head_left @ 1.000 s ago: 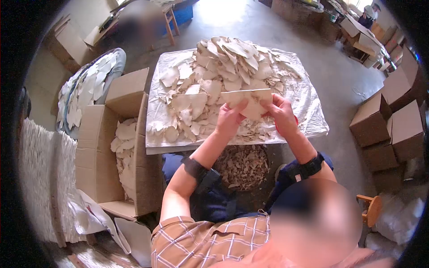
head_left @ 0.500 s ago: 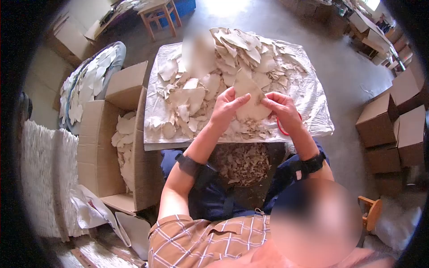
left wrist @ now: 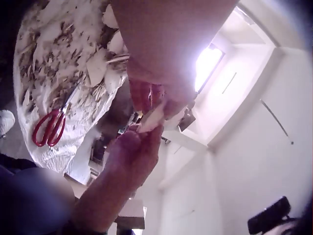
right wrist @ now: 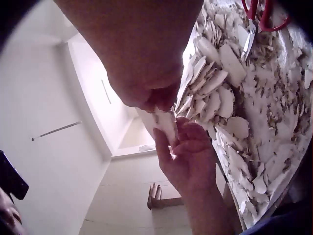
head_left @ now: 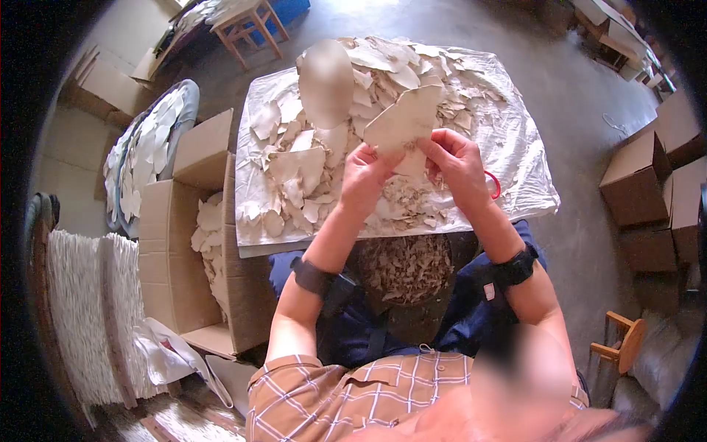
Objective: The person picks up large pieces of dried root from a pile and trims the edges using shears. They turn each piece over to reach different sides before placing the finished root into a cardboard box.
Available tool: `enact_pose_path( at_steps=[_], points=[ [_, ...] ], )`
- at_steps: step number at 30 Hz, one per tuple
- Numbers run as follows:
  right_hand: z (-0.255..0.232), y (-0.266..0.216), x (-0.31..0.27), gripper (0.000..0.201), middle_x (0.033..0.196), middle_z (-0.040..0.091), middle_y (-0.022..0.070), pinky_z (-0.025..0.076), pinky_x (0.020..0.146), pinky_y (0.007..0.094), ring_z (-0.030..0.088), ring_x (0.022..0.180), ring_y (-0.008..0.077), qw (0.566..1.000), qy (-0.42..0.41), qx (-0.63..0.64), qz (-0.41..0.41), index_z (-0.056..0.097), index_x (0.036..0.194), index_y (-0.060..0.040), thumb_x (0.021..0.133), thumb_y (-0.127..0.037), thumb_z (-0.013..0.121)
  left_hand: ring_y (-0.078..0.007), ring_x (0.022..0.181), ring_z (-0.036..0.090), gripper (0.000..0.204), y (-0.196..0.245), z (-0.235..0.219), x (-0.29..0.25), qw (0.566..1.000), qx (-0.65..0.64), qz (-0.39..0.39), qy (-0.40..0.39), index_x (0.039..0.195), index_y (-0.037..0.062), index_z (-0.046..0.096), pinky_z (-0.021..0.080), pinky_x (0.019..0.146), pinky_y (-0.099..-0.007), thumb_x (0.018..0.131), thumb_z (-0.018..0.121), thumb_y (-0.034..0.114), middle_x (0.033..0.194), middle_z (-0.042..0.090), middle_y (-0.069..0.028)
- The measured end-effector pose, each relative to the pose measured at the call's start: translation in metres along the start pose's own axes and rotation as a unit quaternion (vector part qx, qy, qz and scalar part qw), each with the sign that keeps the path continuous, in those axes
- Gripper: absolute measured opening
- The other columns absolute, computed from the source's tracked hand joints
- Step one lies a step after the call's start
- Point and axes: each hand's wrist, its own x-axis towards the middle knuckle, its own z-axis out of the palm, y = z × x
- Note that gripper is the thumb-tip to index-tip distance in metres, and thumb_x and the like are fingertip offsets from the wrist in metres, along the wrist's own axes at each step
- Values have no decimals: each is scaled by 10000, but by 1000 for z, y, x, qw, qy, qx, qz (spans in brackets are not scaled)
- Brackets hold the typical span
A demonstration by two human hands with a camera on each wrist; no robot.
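Note:
A thin, flat, cream-coloured piece with an irregular outline is held up over the covered table. My left hand pinches its lower left edge, thumb on the near face. At the lower right edge my right hand pinches it between thumb and fingers. Both wrist views show the two hands close together on the piece, seen nearly edge-on in the left wrist view. Red-handled scissors lie on the white cover among small scraps; in the head view the right wrist partly hides them.
A heap of similar pale pieces covers the table's far side. An open cardboard box with more pieces stands at left. Below the table edge sits a container of scraps. Cardboard boxes and a wooden stool are at right.
The piece has been turned between my hands: its straight edge was on top, then a narrow tip, now a broad slanted side. Both hands have shifted their hold along its edge.

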Motion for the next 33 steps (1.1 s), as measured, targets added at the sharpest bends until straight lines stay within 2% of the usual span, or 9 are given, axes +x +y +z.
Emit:
enact_pose_path(
  at_steps=[2,4,7,9,14,16,18,24,33],
  points=[
    [2,1,2,167,641,549,-13,402,451,172,486,528,33,999,20,32,-38,591,815,-1,805,-167,589,-86,724,574,183,-4,9,-3,1000,-8,4,17,925,26,579,464,596,-217,767,630,102,837,613,-27],
    [4,1,0,179,641,552,-10,411,450,174,489,518,37,997,7,76,5,592,803,-7,799,-185,603,-88,720,575,184,-3,7,-4,999,-17,7,37,925,29,578,465,580,-222,771,630,114,833,612,-27],
    [-1,0,2,192,648,558,-1,427,450,186,501,521,46,998,-19,34,50,592,826,-16,791,-202,617,-96,726,578,191,3,-2,-4,997,76,19,-15,931,33,574,482,574,-234,781,628,138,835,612,-30],
    [1,0,2,196,643,556,0,432,451,192,504,519,51,999,-6,32,39,592,824,-18,789,-209,620,-102,720,576,193,4,-1,-7,993,116,25,3,927,29,573,483,570,-233,791,620,157,836,611,-30],
    [4,7,1,194,620,548,7,439,435,208,508,511,64,998,13,56,22,593,805,-19,782,-208,626,-98,688,565,203,1,8,-11,995,97,-6,-11,941,18,559,462,544,-230,813,594,171,819,604,-35],
    [1,0,0,184,612,545,16,428,435,206,508,503,73,993,-21,76,91,591,783,-15,775,-195,631,-97,672,559,201,3,6,-12,994,103,7,-20,944,13,553,455,537,-230,822,582,170,815,599,-37],
    [-1,-2,0,180,608,542,20,417,428,208,503,495,77,993,-23,61,98,588,774,-15,774,-190,631,-102,649,545,181,6,2,-10,988,131,-8,-78,939,4,540,452,542,-230,831,565,147,807,583,-39],
    [-7,-1,-1,180,596,527,20,386,419,219,482,478,87,985,-29,94,143,580,744,-19,777,-190,625,-107,627,533,157,12,6,-13,985,144,-56,-73,925,-13,535,437,553,-240,831,551,112,772,565,-37],
    [-6,-2,-3,152,590,509,3,394,429,222,469,481,80,978,-50,136,153,583,754,-28,789,-173,610,-98,631,538,190,12,-4,-8,986,129,-60,-84,931,1,557,428,540,-225,820,579,154,783,593,-41]
  ],
)
